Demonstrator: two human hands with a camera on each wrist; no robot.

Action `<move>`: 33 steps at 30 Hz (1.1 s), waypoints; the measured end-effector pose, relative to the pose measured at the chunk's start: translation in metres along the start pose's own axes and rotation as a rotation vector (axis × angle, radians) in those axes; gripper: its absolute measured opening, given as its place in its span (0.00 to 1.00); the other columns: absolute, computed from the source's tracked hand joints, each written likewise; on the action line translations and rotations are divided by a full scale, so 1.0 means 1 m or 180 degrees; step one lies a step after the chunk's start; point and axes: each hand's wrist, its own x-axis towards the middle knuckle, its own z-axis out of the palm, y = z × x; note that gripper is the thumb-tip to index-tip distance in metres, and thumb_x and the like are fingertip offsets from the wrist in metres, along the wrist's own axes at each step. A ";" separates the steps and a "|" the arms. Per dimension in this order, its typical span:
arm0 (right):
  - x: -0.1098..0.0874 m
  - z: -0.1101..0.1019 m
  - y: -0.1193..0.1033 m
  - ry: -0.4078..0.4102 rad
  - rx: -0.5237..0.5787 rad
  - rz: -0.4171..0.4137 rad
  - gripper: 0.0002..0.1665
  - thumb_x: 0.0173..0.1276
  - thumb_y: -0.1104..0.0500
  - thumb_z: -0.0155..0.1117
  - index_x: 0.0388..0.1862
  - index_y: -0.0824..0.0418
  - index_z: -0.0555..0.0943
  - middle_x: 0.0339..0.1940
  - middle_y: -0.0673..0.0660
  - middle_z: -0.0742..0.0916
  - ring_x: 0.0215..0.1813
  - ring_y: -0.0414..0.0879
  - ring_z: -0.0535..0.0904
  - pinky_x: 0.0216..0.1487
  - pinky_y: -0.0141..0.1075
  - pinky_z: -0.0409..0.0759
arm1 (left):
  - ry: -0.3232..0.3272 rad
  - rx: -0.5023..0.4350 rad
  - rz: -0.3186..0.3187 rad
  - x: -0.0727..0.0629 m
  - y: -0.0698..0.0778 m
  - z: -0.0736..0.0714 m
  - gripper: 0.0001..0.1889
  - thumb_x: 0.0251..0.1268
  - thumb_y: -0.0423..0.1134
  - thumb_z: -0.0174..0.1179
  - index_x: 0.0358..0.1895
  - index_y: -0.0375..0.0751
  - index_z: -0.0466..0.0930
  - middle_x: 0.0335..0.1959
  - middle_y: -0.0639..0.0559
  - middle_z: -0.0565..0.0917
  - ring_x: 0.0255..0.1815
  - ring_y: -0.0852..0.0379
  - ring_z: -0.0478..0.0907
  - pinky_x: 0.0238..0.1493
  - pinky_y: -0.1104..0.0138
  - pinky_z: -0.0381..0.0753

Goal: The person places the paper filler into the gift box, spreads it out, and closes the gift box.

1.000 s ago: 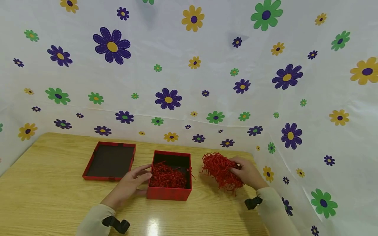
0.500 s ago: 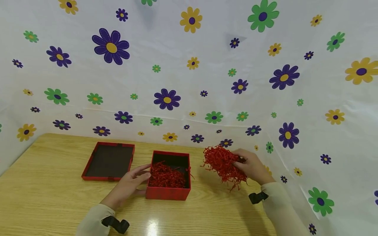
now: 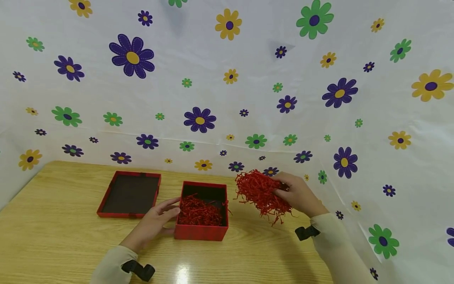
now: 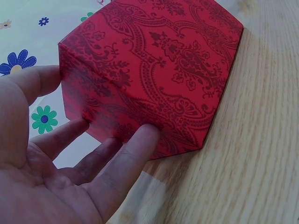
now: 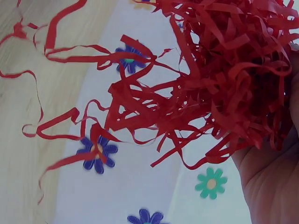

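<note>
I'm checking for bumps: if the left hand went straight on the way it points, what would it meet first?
The left side of the red box, probably at once: the left hand appears to touch it there.

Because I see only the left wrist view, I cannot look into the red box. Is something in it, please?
Observer: Yes, the head view shows red shreds inside the box.
Operator: Thank you. Is anything else lying near it?
Observer: What looks like its lid lies on the table, left of the box, dark inside up.
Operator: And what is the right hand holding?
Observer: A loose bunch of similar shreds, to the right of the box.
</note>
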 end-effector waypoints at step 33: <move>0.079 0.017 -0.087 -0.0622 -0.0677 -0.0640 0.18 0.72 0.65 0.69 0.59 0.60 0.85 0.49 0.50 0.87 0.46 0.43 0.82 0.50 0.40 0.83 | -0.0044 -0.0033 0.0016 0.000 -0.003 -0.001 0.34 0.78 0.51 0.60 0.81 0.47 0.62 0.73 0.36 0.67 0.71 0.40 0.71 0.53 0.50 0.86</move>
